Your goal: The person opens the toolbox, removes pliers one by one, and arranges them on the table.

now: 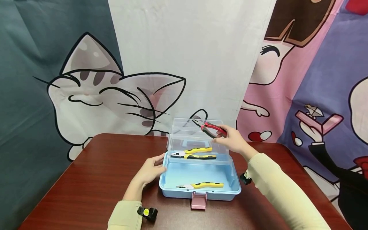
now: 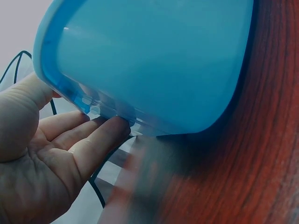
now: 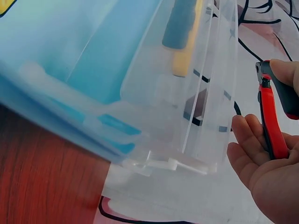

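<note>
My right hand (image 1: 233, 139) grips pliers with red-and-black handles (image 1: 214, 126) by the handle ends, raised over the back of a light blue toolbox (image 1: 201, 193). The jaws point up to the left, in front of the box's clear raised lid (image 1: 184, 124). My left hand (image 1: 149, 171) holds the toolbox's left side near the back, thumb at the rim and fingers against the outside. Yellow-and-black combination pliers (image 1: 201, 157) lie in the clear upper tray (image 1: 221, 160). Slimmer yellow-handled pliers (image 1: 207, 185) with a pointed nose lie near the front inside the box.
The toolbox stands on a dark red-brown wooden table (image 1: 115, 172). A pink latch (image 1: 199, 200) hangs down at its front. Behind the table hangs a cloth printed with a cartoon cat (image 1: 86, 86). Each wrist carries a small black camera.
</note>
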The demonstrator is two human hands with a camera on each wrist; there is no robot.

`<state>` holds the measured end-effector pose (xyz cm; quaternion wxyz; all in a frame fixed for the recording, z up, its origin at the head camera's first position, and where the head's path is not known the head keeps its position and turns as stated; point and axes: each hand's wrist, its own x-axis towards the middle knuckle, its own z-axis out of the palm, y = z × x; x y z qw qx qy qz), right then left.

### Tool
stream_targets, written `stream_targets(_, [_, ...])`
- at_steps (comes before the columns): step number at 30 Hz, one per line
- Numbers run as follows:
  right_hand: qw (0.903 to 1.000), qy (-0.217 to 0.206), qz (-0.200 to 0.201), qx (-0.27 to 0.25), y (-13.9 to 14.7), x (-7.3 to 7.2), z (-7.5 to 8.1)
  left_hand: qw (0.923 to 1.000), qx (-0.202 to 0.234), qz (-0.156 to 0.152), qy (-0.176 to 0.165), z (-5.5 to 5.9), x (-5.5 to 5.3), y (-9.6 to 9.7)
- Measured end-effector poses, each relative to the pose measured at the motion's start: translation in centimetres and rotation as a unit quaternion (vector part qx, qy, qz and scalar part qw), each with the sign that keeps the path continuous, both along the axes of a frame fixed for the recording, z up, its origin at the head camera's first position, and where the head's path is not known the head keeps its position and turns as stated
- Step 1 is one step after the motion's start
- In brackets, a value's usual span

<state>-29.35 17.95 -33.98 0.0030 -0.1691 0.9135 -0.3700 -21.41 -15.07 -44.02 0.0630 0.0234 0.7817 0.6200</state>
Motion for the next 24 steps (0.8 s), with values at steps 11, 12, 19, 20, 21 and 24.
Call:
stream_targets(11, [0.9998, 0.011, -0.013, -0.008, 1.7, 0.6, 0.0, 1.0000, 0.008, -0.001, -0.003, -0.1, -0.1, 0.0])
stream_targets(12, [0.9998, 0.013, -0.014, -0.010, 1.8, 0.7, 0.0, 1.0000, 0.008, -0.001, -0.003, -0.1, -0.1, 0.0])
stream_targets(19, [0.9991, 0.028, -0.014, -0.027, 2.6, 1.1, -0.3, 1.0000, 0.004, -0.003, -0.002, 0.0, 0.0, 0.0])
stream_targets(20, [0.9990, 0.030, -0.015, -0.028, 2.7, 1.2, -0.4, 1.0000, 0.004, -0.004, -0.001, 0.1, 0.0, 0.0])
stream_targets(21, [0.9990, 0.032, -0.017, -0.027, 2.8, 1.2, -0.4, 1.0000, 0.004, -0.004, -0.001, 0.1, 0.1, 0.0])
stream_targets(24, [0.9988, 0.034, -0.020, -0.028, 3.2, 1.5, -0.6, 1.0000, 0.004, -0.003, -0.001, 0.0, 0.0, 0.0])
